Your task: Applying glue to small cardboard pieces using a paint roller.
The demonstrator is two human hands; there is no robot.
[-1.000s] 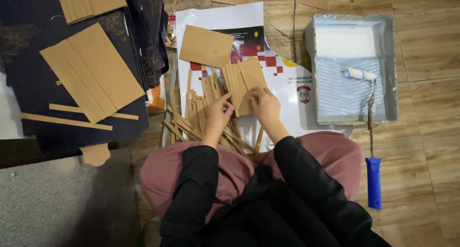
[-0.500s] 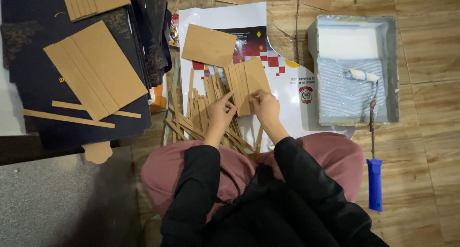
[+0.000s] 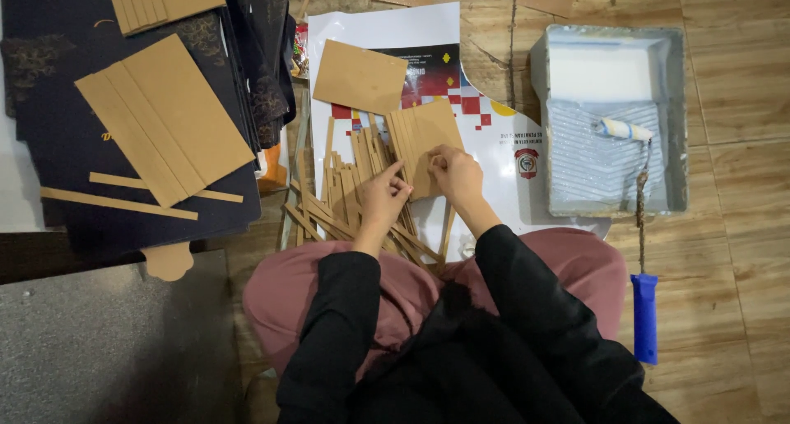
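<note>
Head view, looking straight down at my lap. Both hands work one small brown cardboard panel (image 3: pixel 424 140) lying on a white printed poster sheet (image 3: pixel 387 29) on the floor. Right hand (image 3: pixel 457 176) has fingers closed on the panel's lower right edge; left hand (image 3: pixel 383 195) pinches at its lower left, index finger raised toward the cut lines. The panel sits just right of a loose pile of cardboard strips (image 3: pixel 346 198), touching it. Risk, as I judge it: the strips are thin and heaped crosswise, so a pull at the wrong angle could tear a strip short or scatter the pile; a sleeve could also drag strips off the sheet. To the right, well apart, a grey paint tray (image 3: pixel 675 120) holds a small roller (image 3: pixel 625 130) with a blue handle (image 3: pixel 644 317); wet contents could mark the cardboard if bumped. Surface is brown tiled floor (image 3: pixel 741 185); dark printed boards (image 3: pixel 49 103) with larger cardboard pieces lie to the left.
</note>
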